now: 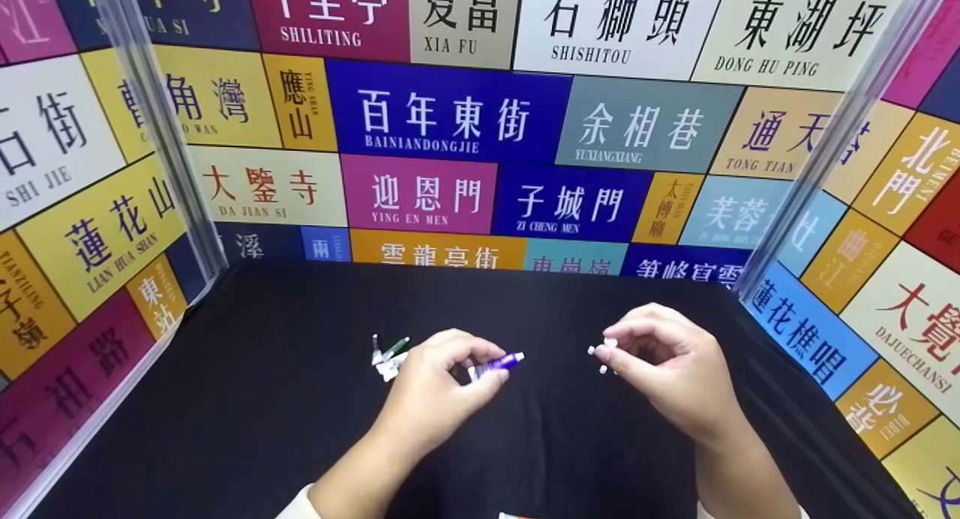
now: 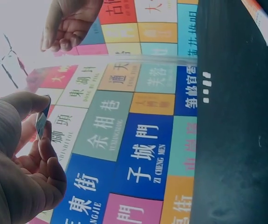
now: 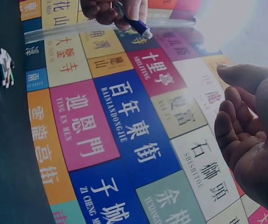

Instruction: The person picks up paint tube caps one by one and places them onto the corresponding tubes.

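Observation:
My left hand (image 1: 439, 380) pinches a small purple paint tube (image 1: 504, 362) between thumb and fingers. Its white tip points to the right, and in the left wrist view the flat pale tail end (image 2: 41, 125) shows between the fingertips. My right hand (image 1: 667, 369) hovers over the right part of the table, fingers loosely bent; in the right wrist view the same hand (image 3: 250, 126) has nothing visible between thumb and fingers. Several small white caps (image 2: 206, 87) lie in a row on the black cloth, partly behind the right fingers in the head view.
A small heap of tubes (image 1: 388, 365), white with green and dark parts, lies beyond the left hand. An orange and white tube (image 2: 262, 23) lies near the front of the black-covered table (image 1: 262, 399). Panels with colourful place-name signs (image 1: 450, 114) enclose the back and sides.

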The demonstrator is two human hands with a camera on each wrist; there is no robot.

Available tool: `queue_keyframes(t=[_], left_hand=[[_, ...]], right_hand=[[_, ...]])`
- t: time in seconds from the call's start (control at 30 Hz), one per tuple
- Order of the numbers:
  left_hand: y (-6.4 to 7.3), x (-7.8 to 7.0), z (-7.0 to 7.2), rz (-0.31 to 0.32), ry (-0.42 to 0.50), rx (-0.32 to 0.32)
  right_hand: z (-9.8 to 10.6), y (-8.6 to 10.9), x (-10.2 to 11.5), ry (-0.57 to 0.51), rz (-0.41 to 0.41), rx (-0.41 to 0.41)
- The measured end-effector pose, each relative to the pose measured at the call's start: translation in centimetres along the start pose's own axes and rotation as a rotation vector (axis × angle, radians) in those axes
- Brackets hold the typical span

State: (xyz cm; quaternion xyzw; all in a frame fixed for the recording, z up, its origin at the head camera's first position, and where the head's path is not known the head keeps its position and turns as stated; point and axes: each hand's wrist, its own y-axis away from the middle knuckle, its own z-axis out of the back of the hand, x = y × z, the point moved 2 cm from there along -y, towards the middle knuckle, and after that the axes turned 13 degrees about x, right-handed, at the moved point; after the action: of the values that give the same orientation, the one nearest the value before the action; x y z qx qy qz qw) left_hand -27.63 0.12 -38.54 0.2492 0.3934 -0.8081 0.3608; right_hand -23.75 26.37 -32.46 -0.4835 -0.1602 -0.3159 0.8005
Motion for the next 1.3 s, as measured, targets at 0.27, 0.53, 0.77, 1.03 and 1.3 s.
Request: queue_keyframes(t=[0.27,0.53,0.77,1.03,1.3], left_hand=[[0.8,-1.9,0.5,-0.04,0.028,0.013],[1.4,-3.4,1.0,-0.065,0.03,0.025],[2.1,-4.7,1.3,-0.117,0.008,0.024],[2.7,-6.0,1.6,-0.169,-0.012,0.019],[3.0,-6.7,1.7,-0.221,-0.061,-0.011]], right_hand=[[-0.3,0.2,1.5,-0.065,0.083,0.016],[-0.6,0.3,2.8,-0.081,0.16,0.045],[-1.0,0.4,3.6,-0.142,0.251,0.088],[-1.1,0.3,4.5,-0.174,0.324,0.113],[-1.3,0.4,5.4,-0.188,0.392,0.141]])
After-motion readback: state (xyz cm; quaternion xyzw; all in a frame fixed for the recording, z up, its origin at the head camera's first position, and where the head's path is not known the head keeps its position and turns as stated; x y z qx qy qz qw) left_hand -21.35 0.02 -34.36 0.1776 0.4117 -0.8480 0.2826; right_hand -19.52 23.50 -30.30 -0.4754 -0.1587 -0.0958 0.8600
